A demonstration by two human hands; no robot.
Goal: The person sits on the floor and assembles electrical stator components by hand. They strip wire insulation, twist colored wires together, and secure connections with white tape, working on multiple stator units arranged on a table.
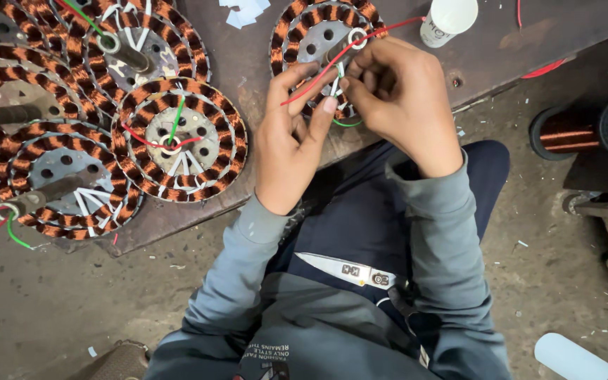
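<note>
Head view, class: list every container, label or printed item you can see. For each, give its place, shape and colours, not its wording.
White cup: top edge, on the brown bench, round, faint dark print.
White tube: bottom right, on the floor, plain.
Belt buckle: at the waist, white strap, dark marks.

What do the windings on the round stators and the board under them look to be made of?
Windings: likely enamelled copper wire, glossy orange-brown strands banded with dark tape. Stator core: dull grey metal plate with punched holes, probably steel. Board: dark, worn brown surface, wood by the look, though I can't be sure. The left hand and right hand pinch a red lead, seemingly plastic-insulated.
</note>
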